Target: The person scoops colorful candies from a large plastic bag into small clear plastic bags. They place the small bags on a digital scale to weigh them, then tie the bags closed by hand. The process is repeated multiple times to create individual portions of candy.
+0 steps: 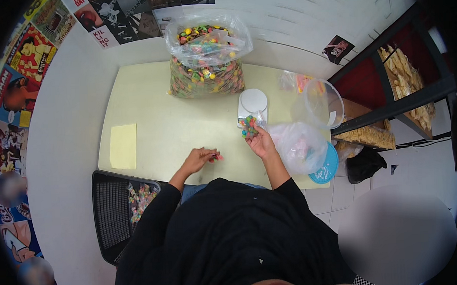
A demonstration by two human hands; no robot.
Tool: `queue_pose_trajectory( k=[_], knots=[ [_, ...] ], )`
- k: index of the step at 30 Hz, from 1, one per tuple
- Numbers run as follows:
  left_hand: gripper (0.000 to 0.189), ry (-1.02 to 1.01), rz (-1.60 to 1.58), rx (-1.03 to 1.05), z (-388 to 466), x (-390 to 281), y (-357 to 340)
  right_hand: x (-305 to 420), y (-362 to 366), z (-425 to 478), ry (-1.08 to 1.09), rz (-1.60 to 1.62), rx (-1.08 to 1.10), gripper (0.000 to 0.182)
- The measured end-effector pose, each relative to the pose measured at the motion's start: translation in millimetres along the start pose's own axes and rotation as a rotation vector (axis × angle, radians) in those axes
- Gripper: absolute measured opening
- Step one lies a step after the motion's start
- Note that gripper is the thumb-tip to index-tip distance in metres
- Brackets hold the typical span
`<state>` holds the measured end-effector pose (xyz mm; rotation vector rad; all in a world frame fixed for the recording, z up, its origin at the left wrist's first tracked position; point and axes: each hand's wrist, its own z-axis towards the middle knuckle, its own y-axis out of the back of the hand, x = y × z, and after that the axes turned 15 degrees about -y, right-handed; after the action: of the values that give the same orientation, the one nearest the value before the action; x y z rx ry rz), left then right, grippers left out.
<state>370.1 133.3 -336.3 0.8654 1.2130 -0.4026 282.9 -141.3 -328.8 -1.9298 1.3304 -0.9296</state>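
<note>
In my right hand (261,143) is a small clear plastic bag of colourful candies (247,127), held over the front end of a white digital kitchen scale (254,100). Part of the scale's front is hidden behind the bag. My left hand (197,160) is above the table near its front edge, fingertips pinched on a few red and green candy pieces (216,158). At the back of the pale yellow table (154,103) stands a large, open clear bag of mixed candies (207,76).
On the right are a clear round plastic tub (323,104), a bundled plastic bag (299,147) and a blue lid (325,164). A yellow paper sheet (123,146) lies left. Beside the table, a black basket (111,208) holds small filled packets (142,199). A shelving rack (395,106) stands right.
</note>
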Motion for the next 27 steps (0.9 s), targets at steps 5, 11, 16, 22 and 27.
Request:
queue_pose_trajectory(
  k=[5,11,16,22,27],
  knots=[
    [0.028,-0.018,-0.080,-0.466,13,-2,11,-4,-1,-3,0.000,-0.003,-0.012,0.022],
    [0.026,0.075,-0.472,-0.316,35,-12,23,3,-24,-4,0.012,-0.037,0.022,0.023],
    [0.027,0.137,-0.658,-0.341,57,-35,32,46,-91,-11,0.103,-0.135,0.174,0.023],
    [0.030,0.140,-0.656,-0.340,64,-47,28,119,-211,10,0.494,-0.355,0.299,0.021],
    [0.027,0.111,-0.678,-0.338,64,-44,19,152,-301,60,0.716,-0.669,0.250,0.023]
  ],
)
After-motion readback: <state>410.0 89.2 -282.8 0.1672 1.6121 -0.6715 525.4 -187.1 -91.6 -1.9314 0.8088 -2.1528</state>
